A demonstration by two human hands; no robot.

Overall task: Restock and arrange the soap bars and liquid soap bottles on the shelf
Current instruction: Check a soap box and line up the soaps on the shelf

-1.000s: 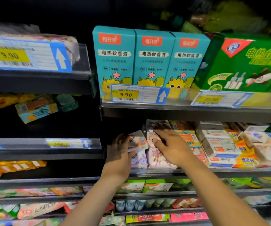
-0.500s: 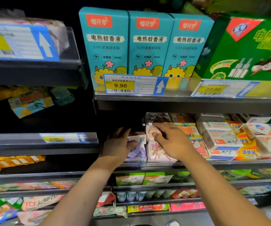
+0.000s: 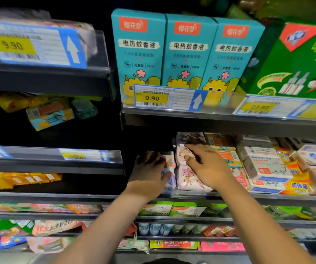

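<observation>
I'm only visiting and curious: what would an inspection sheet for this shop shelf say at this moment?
Surface: soap shelf, crowded up to its front rail.
Job's things: pink floral soap packs stacked near the left end; white soap boxes further right.
Clutter: teal boxes and a green box on the shelf above.
Hands: left hand grips a small pale pack; right hand grips the upper floral pack.
Cables: nothing seen.
Surroundings: dim neighbouring shelves with yellow packs.
</observation>
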